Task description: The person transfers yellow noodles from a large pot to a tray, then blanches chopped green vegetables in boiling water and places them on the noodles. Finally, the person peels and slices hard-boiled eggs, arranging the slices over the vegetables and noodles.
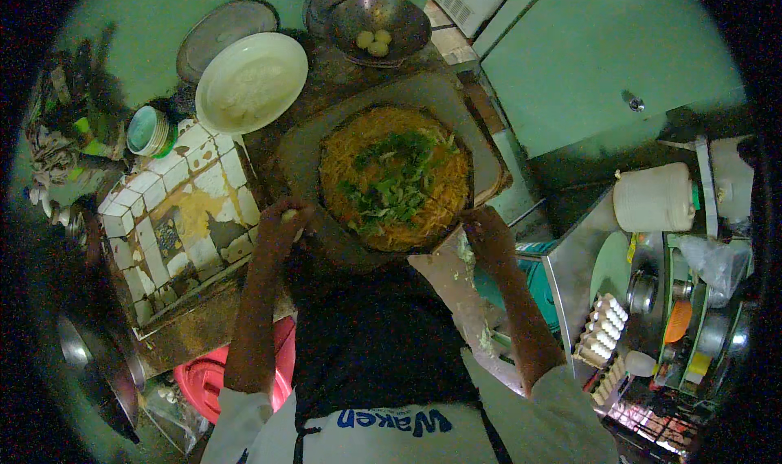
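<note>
A wide round pan (323,175) in front of me is full of shredded orange-yellow food (358,130). Chopped green leaves (401,191) are heaped over its middle. The pan stands on a grey slab (297,156). My left hand (283,224) is at the slab's near left side, apart from the pan, its fingers closed around something small and pale that I cannot make out. By the pan's near right rim is my right hand (487,234), fingers bent inward; the dim picture hides whether they grip the rim or something else.
Behind the pan, a dark metal bowl (399,16) holds three pale round lumps (377,47). A white basin (277,73) and stacked bowls (145,134) stand left, by a broken-tiled counter (175,171). A pink-red tub (212,374) lies below; egg trays (603,327) and a white jug (652,197) are right.
</note>
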Tool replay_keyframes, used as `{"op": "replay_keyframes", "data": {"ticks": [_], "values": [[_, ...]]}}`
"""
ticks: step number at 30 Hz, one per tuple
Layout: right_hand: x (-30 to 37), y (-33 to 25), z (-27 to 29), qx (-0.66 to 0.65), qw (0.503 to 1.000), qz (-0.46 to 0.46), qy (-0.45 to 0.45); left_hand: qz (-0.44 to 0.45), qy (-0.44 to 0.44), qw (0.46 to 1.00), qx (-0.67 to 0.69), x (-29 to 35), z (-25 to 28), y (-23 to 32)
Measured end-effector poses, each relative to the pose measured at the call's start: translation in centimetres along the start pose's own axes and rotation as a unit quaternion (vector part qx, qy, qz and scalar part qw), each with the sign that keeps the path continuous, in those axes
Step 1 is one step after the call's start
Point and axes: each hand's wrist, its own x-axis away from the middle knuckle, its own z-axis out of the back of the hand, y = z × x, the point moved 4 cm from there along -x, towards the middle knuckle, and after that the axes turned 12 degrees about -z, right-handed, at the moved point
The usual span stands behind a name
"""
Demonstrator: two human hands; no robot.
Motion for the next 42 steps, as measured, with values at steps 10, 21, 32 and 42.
{"op": "replay_keyframes", "data": {"ticks": [10,21,32,42], "values": [[1.4,-2.4,-1.2,-0.112,0.985,-0.127,-0.019,-0.025,-0.027,0.999,0.011,0.6,-0.9,0.5],[-0.7,-1.9,-0.1,-0.149,0.956,-0.250,0.030,0.019,-0.021,0.994,-0.103,-3.7,-4.7,4.0],[-7.4,-0.4,-2.7,-0.155,0.984,-0.084,0.032,-0.363,-0.099,0.756,-0.536,-15.2,-13.9,7.8],[-10.9,0.9,-0.8,-0.183,0.980,-0.004,-0.084,-0.175,0.007,0.869,-0.463,-11.6,-0.6,9.6]]}}
